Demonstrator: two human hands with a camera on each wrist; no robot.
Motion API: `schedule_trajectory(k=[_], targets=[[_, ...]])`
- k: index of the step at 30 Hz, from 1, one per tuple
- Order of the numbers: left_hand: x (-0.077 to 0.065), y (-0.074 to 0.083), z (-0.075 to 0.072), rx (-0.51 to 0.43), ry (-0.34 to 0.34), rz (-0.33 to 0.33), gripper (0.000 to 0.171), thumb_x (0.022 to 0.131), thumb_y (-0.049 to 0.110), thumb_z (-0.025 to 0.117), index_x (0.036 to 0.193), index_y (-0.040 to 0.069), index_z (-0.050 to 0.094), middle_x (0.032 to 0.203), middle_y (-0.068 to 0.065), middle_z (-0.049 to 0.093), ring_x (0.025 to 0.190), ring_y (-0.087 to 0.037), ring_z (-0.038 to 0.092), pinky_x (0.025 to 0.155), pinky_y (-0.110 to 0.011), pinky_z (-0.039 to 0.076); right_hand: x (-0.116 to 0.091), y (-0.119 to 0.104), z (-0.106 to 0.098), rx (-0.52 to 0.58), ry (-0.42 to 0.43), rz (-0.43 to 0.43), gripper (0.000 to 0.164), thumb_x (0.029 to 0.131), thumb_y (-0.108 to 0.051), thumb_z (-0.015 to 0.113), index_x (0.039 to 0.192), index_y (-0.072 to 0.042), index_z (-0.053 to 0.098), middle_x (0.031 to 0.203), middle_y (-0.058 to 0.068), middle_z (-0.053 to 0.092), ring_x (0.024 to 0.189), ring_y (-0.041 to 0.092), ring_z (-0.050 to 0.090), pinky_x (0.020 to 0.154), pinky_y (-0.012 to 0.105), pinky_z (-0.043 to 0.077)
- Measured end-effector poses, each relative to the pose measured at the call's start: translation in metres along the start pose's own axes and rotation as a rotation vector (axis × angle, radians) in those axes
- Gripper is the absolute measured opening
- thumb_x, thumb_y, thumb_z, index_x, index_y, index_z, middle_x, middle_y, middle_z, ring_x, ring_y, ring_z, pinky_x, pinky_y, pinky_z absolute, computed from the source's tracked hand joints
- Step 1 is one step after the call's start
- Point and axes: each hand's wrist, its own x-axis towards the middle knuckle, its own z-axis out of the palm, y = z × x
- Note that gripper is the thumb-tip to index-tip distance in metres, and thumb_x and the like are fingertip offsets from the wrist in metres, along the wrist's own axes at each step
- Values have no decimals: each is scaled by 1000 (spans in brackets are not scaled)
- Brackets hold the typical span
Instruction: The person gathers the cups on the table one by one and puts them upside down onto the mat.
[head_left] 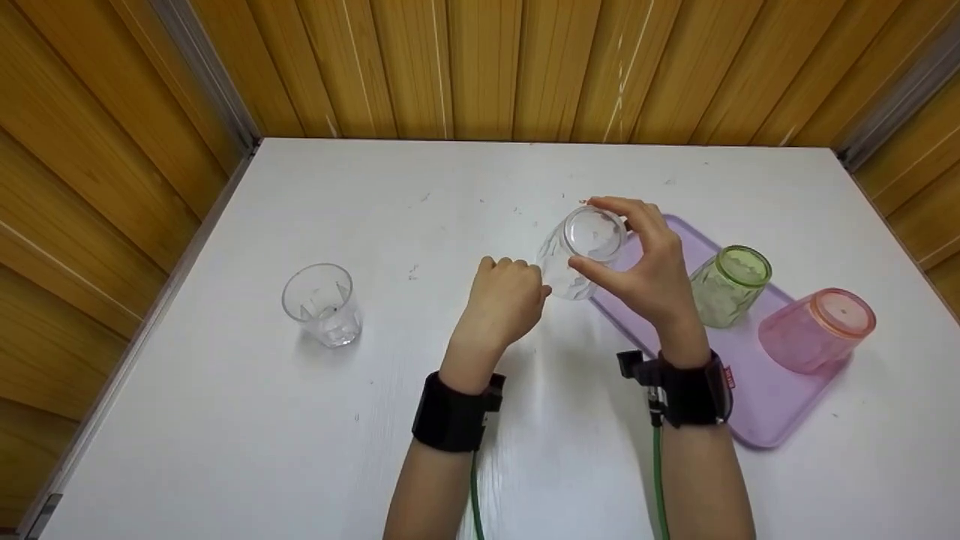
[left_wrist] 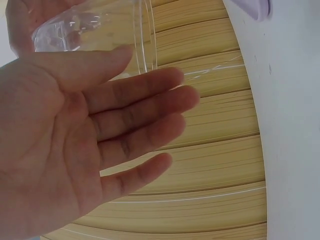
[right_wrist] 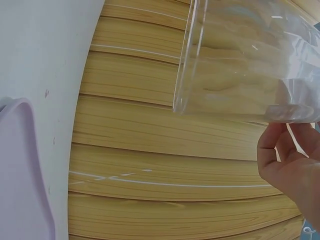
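A clear tumbler (head_left: pixel 595 232) is raised off the table with its mouth facing down. My right hand (head_left: pixel 646 262) grips it near the base, thumb on one side and fingers on the other. Close to the tumbler's left side is my left hand (head_left: pixel 506 304); the left wrist view shows its palm with the fingers (left_wrist: pixel 150 105) extended and loosely bent. Whether the left thumb touches the tumbler I cannot tell. In the right wrist view, the tumbler (right_wrist: pixel 240 65) has its rim well away from the tabletop.
A purple tray (head_left: pixel 765 409) lies at the right of the white table (head_left: pixel 225 435). On it stand a green tumbler (head_left: pixel 727 289) and a pink tumbler (head_left: pixel 810 337), both upside down. Another clear tumbler (head_left: pixel 326 307) stands upright at the left. Wood-patterned panels (head_left: pixel 480 67) rise behind the table.
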Motion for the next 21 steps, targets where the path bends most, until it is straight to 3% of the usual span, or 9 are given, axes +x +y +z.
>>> schedule_trajectory(k=[10, 18, 21], targets=[[-2, -4, -2, -46, -15, -2, 25, 87, 32, 58, 84, 8, 67, 80, -5, 66, 77, -22, 62, 73, -35, 43, -1, 7, -6, 19, -8, 37, 61, 61, -9, 83, 117, -3, 58, 113, 8, 62, 96, 14, 49, 82, 23, 36], [-9, -31, -10, -139, 0, -98, 18, 84, 24, 64, 88, 7, 68, 85, -5, 67, 79, -24, 62, 75, -37, 43, 1, -8, -12, -5, 4, 84, 58, 62, -2, 80, 115, 4, 57, 113, 16, 61, 99, 18, 50, 84, 22, 35], [-12, -41, -12, -177, 40, -145, 18, 83, 21, 66, 95, 7, 68, 91, -6, 68, 85, -24, 63, 81, -40, 44, 0, -5, -14, -11, 3, 89, 58, 63, -2, 80, 116, 3, 57, 114, 15, 61, 101, 18, 50, 84, 23, 35]])
